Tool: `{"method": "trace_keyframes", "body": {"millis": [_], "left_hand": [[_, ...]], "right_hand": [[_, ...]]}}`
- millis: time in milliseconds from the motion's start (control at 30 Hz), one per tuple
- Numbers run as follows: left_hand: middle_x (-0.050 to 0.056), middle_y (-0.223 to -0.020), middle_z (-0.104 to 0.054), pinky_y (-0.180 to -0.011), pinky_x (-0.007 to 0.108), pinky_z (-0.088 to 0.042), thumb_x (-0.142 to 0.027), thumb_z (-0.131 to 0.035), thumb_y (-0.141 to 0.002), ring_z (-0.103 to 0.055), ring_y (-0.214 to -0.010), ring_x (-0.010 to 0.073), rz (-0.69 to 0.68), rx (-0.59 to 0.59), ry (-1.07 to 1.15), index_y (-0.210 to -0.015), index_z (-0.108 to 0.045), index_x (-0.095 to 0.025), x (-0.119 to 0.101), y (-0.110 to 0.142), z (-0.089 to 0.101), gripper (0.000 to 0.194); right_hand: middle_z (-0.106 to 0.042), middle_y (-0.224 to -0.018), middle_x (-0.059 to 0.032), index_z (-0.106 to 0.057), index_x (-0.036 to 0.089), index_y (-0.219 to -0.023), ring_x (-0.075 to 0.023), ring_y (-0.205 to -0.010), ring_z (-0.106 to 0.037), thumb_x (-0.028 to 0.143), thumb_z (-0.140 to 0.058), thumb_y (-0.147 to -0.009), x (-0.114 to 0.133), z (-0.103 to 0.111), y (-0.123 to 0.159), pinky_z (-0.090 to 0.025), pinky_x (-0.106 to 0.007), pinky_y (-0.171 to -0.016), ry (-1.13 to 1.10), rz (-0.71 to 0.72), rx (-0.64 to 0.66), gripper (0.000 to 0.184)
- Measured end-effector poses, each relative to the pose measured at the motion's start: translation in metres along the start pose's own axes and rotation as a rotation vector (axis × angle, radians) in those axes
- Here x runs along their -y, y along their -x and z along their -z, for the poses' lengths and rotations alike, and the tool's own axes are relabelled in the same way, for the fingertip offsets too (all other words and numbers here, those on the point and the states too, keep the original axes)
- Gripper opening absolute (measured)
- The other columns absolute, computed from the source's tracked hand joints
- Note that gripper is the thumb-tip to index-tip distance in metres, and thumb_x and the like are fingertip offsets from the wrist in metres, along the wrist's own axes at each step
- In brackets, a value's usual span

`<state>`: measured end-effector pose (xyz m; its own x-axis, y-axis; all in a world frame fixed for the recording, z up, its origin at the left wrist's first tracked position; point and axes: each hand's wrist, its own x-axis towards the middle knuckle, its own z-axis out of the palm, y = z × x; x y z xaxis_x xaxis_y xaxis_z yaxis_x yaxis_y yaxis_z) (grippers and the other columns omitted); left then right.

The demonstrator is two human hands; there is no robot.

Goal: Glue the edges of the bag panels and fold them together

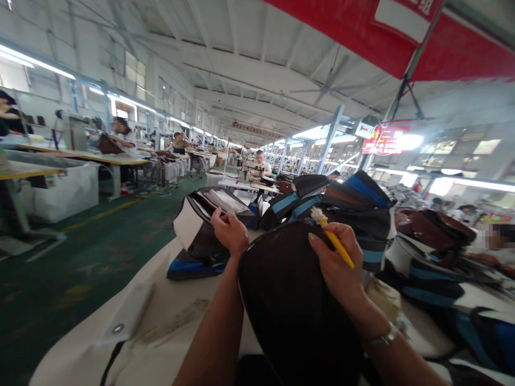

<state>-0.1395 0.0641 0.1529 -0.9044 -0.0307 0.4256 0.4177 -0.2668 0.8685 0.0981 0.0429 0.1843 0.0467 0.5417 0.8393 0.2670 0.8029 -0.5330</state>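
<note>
My right hand (341, 262) is closed around a brush with a yellow handle (341, 250) and a pale, frayed tip. Its thumb rests against the upper edge of a black bag piece (293, 289) with a rounded outline, which stands tilted close in front of me. My left hand (230, 230) reaches past the left side of that piece, fingers curled together. It overlaps the rim of a white-and-black bag (189, 225) with pale material inside its opening. What those fingers pinch, if anything, is too small to make out.
A white power bank (131, 313) with a black cable lies on the pale tabletop (173, 292). Black-and-blue bags (354, 209) are piled behind and to the right. Brown bags (434, 230) lie farther right. Co-workers sit at sewing tables beyond, and a green aisle (100, 241) runs left.
</note>
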Motion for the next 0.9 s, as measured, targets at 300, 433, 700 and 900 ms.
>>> {"method": "trace_keyframes", "body": {"millis": [300,433,700,900], "left_hand": [[0.007,-0.093,-0.062,-0.086,0.032,-0.048,-0.019,-0.049,-0.082,-0.061,-0.085,0.0174,0.163,-0.102,0.141,-0.128,-0.050,-0.012,-0.006,0.011,0.035,0.047],[0.006,-0.093,-0.061,-0.083,0.030,-0.049,-0.020,-0.049,-0.082,-0.062,-0.084,0.0160,0.278,-0.057,0.162,-0.130,-0.046,-0.013,0.004,0.026,0.038,0.048],[0.009,-0.099,-0.063,-0.082,0.031,-0.050,-0.015,-0.049,-0.084,-0.063,-0.089,0.0161,0.496,0.017,0.153,-0.124,-0.049,-0.013,0.025,0.061,0.025,0.040],[0.009,-0.103,-0.062,-0.087,0.034,-0.049,-0.012,-0.048,-0.087,-0.062,-0.094,0.0167,0.494,0.024,0.103,-0.125,-0.048,-0.013,0.037,0.064,0.027,0.038]], "right_hand": [[-0.060,-0.089,-0.0019,-0.060,0.020,-0.099,-0.0181,-0.076,-0.058,0.038,-0.075,-0.076,-0.017,-0.022,0.016,-0.047,-0.031,-0.068,-0.065,-0.088,-0.227,0.033],[-0.059,-0.083,-0.0002,-0.060,0.019,-0.096,-0.0156,-0.067,-0.055,0.034,-0.076,-0.074,-0.017,-0.025,0.008,-0.045,-0.028,-0.061,-0.043,-0.116,-0.352,0.032],[-0.058,-0.085,-0.0016,-0.059,0.018,-0.092,-0.0181,-0.075,-0.057,0.027,-0.075,-0.070,-0.024,-0.017,-0.021,-0.046,-0.032,-0.072,0.160,-0.006,-0.448,0.029],[-0.059,-0.086,-0.0014,-0.059,0.018,-0.095,-0.0173,-0.074,-0.057,0.028,-0.069,-0.075,-0.029,-0.017,-0.017,-0.047,-0.031,-0.070,0.140,0.017,-0.419,0.024]]}}
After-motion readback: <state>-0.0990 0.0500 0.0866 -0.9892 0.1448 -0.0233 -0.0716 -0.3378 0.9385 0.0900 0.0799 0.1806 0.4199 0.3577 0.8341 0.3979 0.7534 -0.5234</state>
